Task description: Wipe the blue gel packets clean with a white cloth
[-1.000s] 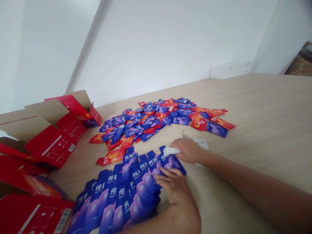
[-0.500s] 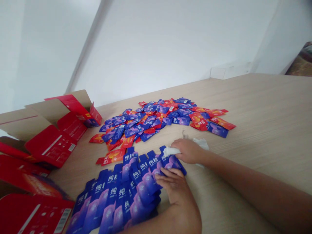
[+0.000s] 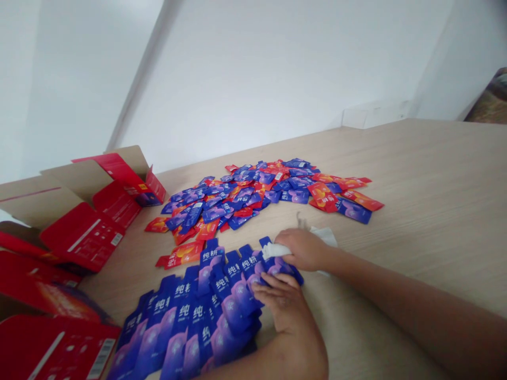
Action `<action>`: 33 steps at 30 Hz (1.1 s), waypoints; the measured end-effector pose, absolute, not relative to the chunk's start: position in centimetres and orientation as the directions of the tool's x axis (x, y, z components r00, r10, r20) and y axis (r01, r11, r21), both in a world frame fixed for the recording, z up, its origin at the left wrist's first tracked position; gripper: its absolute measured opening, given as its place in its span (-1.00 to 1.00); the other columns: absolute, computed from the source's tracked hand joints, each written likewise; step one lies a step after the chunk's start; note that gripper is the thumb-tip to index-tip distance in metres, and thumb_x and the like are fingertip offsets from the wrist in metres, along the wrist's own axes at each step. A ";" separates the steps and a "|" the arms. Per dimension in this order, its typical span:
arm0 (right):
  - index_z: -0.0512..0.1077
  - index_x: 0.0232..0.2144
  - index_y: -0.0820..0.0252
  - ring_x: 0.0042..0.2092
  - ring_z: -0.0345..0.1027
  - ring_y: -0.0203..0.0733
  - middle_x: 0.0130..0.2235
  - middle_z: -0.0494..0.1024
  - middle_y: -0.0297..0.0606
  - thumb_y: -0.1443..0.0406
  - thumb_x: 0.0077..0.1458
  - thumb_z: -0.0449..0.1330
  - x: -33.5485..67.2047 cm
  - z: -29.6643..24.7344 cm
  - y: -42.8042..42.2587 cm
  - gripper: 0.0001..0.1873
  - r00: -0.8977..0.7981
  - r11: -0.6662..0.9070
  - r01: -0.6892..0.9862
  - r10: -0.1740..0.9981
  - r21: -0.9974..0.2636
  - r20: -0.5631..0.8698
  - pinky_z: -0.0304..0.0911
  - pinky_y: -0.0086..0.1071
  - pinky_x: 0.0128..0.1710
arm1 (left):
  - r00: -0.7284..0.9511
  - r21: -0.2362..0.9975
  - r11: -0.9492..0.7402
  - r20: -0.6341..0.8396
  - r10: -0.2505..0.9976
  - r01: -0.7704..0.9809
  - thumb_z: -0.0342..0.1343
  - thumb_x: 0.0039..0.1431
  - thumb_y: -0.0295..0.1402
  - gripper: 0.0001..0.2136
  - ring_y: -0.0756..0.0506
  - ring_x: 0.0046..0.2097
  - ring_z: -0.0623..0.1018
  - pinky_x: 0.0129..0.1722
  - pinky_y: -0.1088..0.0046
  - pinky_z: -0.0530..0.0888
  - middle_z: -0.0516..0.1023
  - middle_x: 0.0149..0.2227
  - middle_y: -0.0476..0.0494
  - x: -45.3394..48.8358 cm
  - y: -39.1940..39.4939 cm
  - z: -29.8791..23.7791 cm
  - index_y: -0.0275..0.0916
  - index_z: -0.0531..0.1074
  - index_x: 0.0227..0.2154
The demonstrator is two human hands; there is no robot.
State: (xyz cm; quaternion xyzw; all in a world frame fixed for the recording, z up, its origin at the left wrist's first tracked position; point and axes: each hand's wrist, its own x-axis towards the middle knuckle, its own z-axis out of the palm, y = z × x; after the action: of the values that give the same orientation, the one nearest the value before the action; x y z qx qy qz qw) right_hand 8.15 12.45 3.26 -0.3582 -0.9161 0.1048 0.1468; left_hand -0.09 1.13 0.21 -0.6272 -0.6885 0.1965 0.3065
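Fanned row of blue sachets [image 3: 198, 311] laid on the tabletop [image 3: 415, 174] – held down by the left hand [image 3: 285, 306], fingers flat and close together. At the row's far end a white wipe [image 3: 273, 249] is gripped in the right hand [image 3: 303, 248], fingers curled shut. Loose red-and-blue pile [image 3: 261, 190] seen just beyond – opened red cartons [image 3: 83, 232] at left

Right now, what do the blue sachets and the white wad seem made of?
Blue sachets: probably glossy plastic or foil film; the printed faces catch light. White wad in the right hand: soft tissue or cloth, crumpled and matte; I cannot tell which.
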 end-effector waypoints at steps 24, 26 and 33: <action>0.39 -0.25 0.25 -0.19 0.23 -0.11 -0.26 0.41 -0.16 0.29 -0.08 0.13 8.1 4.8 11.4 -0.73 -0.720 0.762 0.589 0.646 -0.270 0.251 0.08 -0.28 -0.17 | -0.050 -0.597 0.106 0.111 0.993 0.795 -0.13 0.05 -0.67 -0.61 -0.39 -0.08 0.49 -0.15 -0.09 0.41 0.43 -0.02 -0.58 -0.2 1.3 0.2 -0.43 0.38 -0.06; 0.39 -0.29 0.24 -0.22 0.24 -0.12 -0.28 0.41 -0.18 0.29 -0.08 0.13 7.8 4.5 11.1 -0.76 -0.769 0.795 0.532 0.597 -0.290 0.227 0.08 -0.30 -0.18 | -0.058 -0.595 0.113 0.110 0.992 0.795 -0.13 0.06 -0.66 -0.62 -0.40 -0.08 0.49 -0.14 -0.11 0.40 0.46 -0.05 -0.57 -0.1 1.3 0.0 -0.45 0.39 -0.07; 0.38 -0.25 0.25 -0.16 0.23 -0.09 -0.23 0.41 -0.14 0.32 -0.06 0.13 8.7 3.4 12.7 -0.75 -0.673 0.695 0.672 0.718 -0.257 0.180 0.07 -0.27 -0.15 | -0.035 -0.603 0.130 0.167 0.985 0.787 -0.07 0.05 -0.65 -0.64 -0.37 -0.10 0.51 -0.14 -0.03 0.43 0.47 -0.05 -0.54 -0.1 1.0 0.8 -0.41 0.40 -0.07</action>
State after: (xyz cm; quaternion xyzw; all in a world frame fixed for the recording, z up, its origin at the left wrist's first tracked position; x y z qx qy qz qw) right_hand 8.69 12.70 3.43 -0.3815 -0.9106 0.0847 0.1346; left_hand -0.13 0.99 0.78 -0.6352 -0.6974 0.1769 0.2807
